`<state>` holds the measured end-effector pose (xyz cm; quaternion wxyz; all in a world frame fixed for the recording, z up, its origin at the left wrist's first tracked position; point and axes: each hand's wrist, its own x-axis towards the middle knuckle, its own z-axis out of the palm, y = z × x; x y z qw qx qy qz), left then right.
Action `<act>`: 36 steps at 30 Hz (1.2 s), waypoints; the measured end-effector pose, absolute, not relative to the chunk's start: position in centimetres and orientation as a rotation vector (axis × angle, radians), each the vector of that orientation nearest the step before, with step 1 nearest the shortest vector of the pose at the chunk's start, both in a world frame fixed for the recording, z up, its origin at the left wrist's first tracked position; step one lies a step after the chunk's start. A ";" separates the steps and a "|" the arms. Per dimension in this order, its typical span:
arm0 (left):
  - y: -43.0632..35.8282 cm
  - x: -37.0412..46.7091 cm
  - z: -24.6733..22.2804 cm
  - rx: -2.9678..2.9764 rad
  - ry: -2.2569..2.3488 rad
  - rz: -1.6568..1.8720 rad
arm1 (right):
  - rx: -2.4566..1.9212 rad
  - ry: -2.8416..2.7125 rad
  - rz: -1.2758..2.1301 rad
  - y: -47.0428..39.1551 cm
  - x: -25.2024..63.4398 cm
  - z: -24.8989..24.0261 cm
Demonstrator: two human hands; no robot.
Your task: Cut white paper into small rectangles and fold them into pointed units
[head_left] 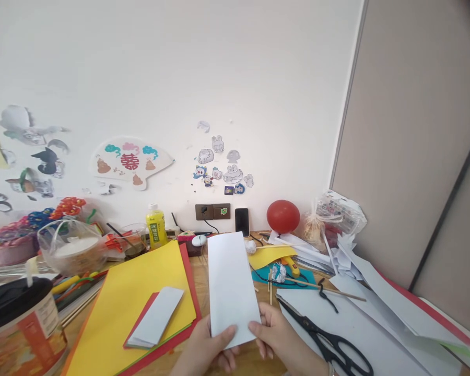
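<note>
Both hands low, thumbs atop white folded ppr, fingers under.

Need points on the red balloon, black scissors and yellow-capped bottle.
Red balloon (283, 216): head view, middle of its front.
Black scissors (317, 331): head view, near the pivot.
Bottle (156, 227): head view, label.

Place: a craft desk, set against a wall
Near left: coloured paper stacked
Near right: scissors laid on white sheets
Wall: paper cutouts stuck up
Far middle: sockets mounted
</note>
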<state>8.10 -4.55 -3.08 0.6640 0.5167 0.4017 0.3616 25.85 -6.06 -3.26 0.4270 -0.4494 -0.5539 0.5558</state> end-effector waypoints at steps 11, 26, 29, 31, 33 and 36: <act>-4.2 6.6 -2.1 1.138 0.766 0.568 | -1.026 -1.387 1.415 -6.2 26.4 -3.0; -3.5 5.4 -1.5 1.195 0.684 0.545 | -1.022 -1.339 1.371 -6.5 26.6 -2.0; -3.5 5.4 -1.1 1.220 0.680 0.610 | -1.017 -1.340 1.370 -6.3 26.7 -2.2; -3.5 5.5 -1.1 1.226 0.674 0.614 | -1.019 -1.348 1.373 -6.2 26.8 -2.5; -3.3 5.5 -1.4 1.224 0.667 0.601 | -1.024 -1.365 1.388 -6.2 27.0 -2.7; -3.1 5.6 -2.1 1.199 0.679 0.622 | -1.024 -1.404 1.417 -6.2 27.2 -2.8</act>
